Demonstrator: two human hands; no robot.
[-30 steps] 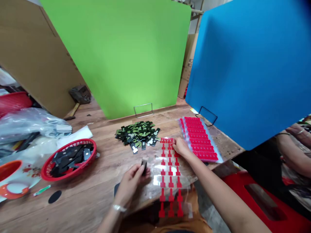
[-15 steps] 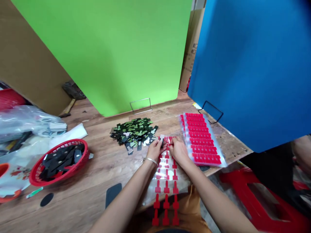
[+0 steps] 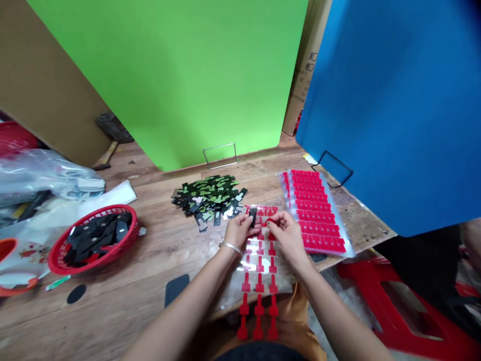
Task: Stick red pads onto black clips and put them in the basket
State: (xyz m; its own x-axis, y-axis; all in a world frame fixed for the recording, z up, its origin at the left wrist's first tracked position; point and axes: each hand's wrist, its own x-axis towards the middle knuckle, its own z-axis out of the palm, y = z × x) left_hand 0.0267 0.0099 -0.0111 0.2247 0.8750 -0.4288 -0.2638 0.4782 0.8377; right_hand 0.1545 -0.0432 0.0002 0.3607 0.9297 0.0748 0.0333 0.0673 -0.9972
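Note:
My left hand [image 3: 239, 230] pinches a small dark flat piece [image 3: 252, 217] above a clear sheet of red T-shaped stickers [image 3: 259, 283]. Close beside it, my right hand [image 3: 285, 233] grips a red sticker [image 3: 268, 222] between thumb and forefinger. The sticker sheet runs from under both hands down over the table's front edge toward my lap. Beyond the left hand lies a heap of dark flat pieces [image 3: 210, 195], some showing pale T-shaped marks. To the right of my right hand rests a stack of sheets with rows of red stickers [image 3: 313, 205].
At left, a red basket [image 3: 130, 239] holds black pieces. Green [image 3: 180, 75] and blue [image 3: 391, 100] panels stand behind the work area on wire stands. A dark rectangular pad [image 3: 176, 290] lies near the front edge; a red stool [image 3: 406, 321] stands at lower right.
My right hand has lifted a red sticker off the sheet and turned its fingers toward the left hand. The dark piece in my left hand now shows a plain dark face.

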